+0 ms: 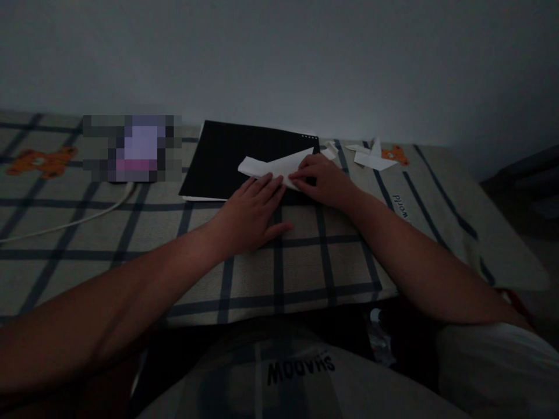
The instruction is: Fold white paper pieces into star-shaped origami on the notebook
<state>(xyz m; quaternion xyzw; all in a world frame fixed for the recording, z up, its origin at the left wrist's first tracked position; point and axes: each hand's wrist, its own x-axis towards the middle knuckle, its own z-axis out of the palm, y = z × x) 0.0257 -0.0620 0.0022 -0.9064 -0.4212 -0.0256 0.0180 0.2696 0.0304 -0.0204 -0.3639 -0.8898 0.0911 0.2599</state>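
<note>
Left hand (253, 212) lies flat, fingers spread, pressing the lower left edge of the folded paper (275, 166), which rests on a black pad (227, 157) at 12 o'clock. Right hand (323, 180) presses its fingertips together onto the paper's right part, apparently mid-crease; firm, even pressure seems needed. Paper scraps (371, 157) lie at 1 o'clock; no containers are visible.

Matt white folded paper (276, 166), smooth matt black board (236, 157), soft woven checked cloth (301, 256), white paper scraps (371, 157)
</note>
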